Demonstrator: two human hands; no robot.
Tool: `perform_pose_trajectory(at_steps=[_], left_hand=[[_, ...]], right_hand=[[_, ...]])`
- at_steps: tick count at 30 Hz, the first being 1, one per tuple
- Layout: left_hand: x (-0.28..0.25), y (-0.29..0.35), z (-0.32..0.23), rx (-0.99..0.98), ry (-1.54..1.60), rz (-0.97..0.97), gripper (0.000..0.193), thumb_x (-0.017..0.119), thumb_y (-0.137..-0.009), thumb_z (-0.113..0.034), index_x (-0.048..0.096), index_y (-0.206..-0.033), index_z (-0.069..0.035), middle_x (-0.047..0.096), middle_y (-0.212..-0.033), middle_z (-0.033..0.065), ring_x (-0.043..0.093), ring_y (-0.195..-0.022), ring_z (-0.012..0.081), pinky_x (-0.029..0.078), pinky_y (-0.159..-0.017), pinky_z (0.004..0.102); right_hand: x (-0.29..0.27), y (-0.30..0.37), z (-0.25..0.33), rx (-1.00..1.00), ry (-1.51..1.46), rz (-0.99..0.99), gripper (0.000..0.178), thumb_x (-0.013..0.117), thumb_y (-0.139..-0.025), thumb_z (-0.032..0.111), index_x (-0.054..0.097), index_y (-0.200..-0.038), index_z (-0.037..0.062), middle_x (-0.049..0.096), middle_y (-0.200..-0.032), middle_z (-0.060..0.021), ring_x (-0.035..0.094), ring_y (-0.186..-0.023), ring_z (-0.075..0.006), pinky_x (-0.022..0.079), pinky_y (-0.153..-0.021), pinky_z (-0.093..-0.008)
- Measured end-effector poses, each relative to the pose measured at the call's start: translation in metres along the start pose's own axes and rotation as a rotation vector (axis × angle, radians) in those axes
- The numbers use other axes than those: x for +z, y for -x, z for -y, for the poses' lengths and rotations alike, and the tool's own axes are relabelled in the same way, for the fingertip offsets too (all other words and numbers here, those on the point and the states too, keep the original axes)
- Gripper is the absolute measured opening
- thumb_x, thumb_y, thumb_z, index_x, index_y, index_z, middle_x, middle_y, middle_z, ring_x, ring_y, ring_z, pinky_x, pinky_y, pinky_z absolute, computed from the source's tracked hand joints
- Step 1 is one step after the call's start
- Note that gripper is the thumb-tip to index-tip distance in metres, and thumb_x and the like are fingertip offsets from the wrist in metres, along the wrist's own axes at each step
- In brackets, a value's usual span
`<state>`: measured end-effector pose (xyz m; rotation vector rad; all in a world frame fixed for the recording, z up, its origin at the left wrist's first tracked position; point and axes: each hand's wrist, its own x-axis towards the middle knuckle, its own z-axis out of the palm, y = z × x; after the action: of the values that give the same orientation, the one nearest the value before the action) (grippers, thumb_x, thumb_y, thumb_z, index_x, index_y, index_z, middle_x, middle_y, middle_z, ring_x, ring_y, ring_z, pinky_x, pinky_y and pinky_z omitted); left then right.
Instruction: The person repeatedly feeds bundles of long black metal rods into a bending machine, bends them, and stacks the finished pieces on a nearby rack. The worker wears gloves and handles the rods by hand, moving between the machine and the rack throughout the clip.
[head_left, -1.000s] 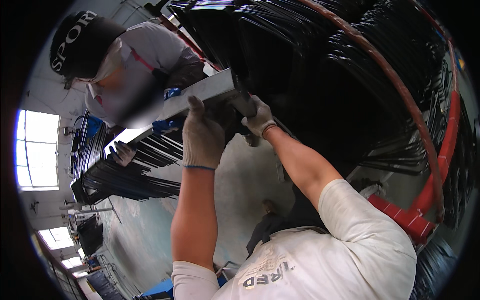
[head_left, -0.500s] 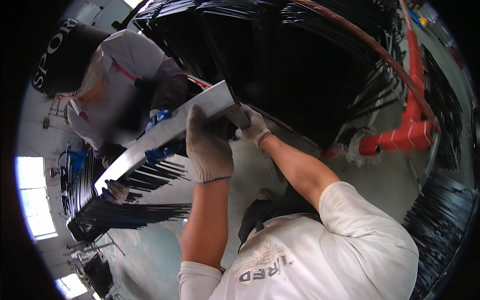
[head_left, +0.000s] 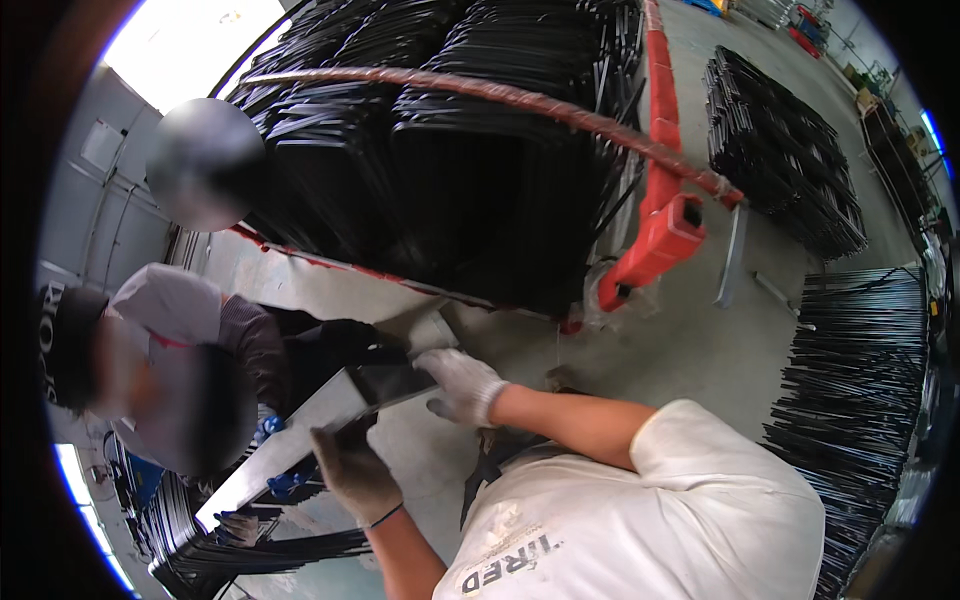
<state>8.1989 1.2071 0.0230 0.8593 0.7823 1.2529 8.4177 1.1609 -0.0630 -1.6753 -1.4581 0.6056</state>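
A long silver metal beam point(head_left: 295, 440) slants from the lower left up to my hands, its near end showing a dark face. My left hand point(head_left: 360, 478), in a pale knit glove, is at the beam's lower edge, its thumb along the side and its fingers partly hidden beneath. My right hand point(head_left: 465, 387), gloved alike, grips the dark end part, fingers over the top and thumb below. Across the beam, a co-worker point(head_left: 190, 310) in a grey top and black cap bends over it. Blue-and-grey gloved hands point(head_left: 268, 427) touch it farther along.
Stacks of black metal frames point(head_left: 480, 190) fill a red rack point(head_left: 655, 245) ahead. A reddish wrapped bar point(head_left: 500, 95) crosses its front. More black bars point(head_left: 850, 400) stand in a bundle at right, with another pile point(head_left: 780, 150) behind. Black bars point(head_left: 290, 548) also lie at lower left.
The view has shifted, showing more of the rack and floor. The beam and both my hands are lower in the picture, and my hands are farther apart. The co-worker also appears lower.
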Motion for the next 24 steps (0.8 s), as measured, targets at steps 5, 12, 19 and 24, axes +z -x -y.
perform_pose_trajectory(at_steps=[5,12,19,24], left_hand=[[0.010,-0.008,0.014,0.045,0.094,-0.233,0.066,0.068,-0.111,-0.051,0.057,-0.156,-0.004,0.068,-0.145,0.0161,0.066,-0.135,0.0317,0.054,-0.114,0.0502],[0.053,-0.001,0.012,0.023,0.308,-0.375,0.066,0.075,-0.110,-0.048,0.057,-0.155,-0.004,0.066,-0.150,0.0137,0.065,-0.136,0.0299,0.054,-0.119,0.0496],[0.033,0.072,0.082,-0.175,0.280,-0.327,0.015,0.073,-0.111,-0.027,0.075,-0.104,-0.013,0.075,-0.095,0.0031,0.072,-0.090,0.0228,0.060,-0.088,0.0413],[0.016,0.167,0.171,-0.476,0.375,-0.537,0.014,0.071,-0.110,-0.022,0.069,-0.110,-0.009,0.074,-0.101,0.0148,0.072,-0.094,0.0345,0.061,-0.089,0.0516]], right_hand=[[-0.225,0.059,0.040,-0.493,0.008,-0.279,0.032,0.085,-0.084,0.009,0.077,-0.115,0.0116,0.080,-0.109,-0.0089,0.079,-0.098,-0.0294,0.064,-0.087,-0.0454],[-0.434,0.086,-0.066,-0.027,0.903,-0.973,0.042,0.091,-0.090,0.019,0.070,-0.122,0.0011,0.074,-0.114,-0.0174,0.073,-0.105,-0.0306,0.057,-0.097,-0.0394],[-0.464,0.075,-0.118,0.574,-1.055,-0.474,0.039,0.071,-0.110,0.043,0.072,-0.118,0.0049,0.073,-0.089,-0.0075,0.072,-0.075,-0.0142,0.058,-0.063,-0.0306],[-0.470,0.073,-0.097,0.525,-1.172,-0.290,0.042,0.071,-0.109,0.041,0.070,-0.122,0.0011,0.071,-0.089,-0.0088,0.061,-0.060,-0.0100,0.053,-0.059,-0.0242]])
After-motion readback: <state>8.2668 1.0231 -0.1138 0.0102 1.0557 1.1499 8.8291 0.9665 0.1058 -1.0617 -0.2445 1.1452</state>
